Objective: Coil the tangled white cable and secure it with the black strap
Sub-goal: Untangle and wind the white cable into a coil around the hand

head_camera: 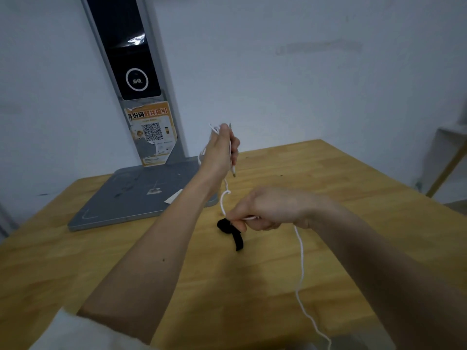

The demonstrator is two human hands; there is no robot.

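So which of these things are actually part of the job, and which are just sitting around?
Part of the job:
white cable
black strap
left hand
right hand

Just lying about:
grey stand
orange sticker
wooden table

The wooden tabletop [290,173] is bare on the right side and near the front, so hands could move there freely. At the back left a flat grey base [131,198] with a tall post [141,84] blocks the way. In the middle lies the black strap [231,231], and the white cable [300,269] hangs down across the front right.
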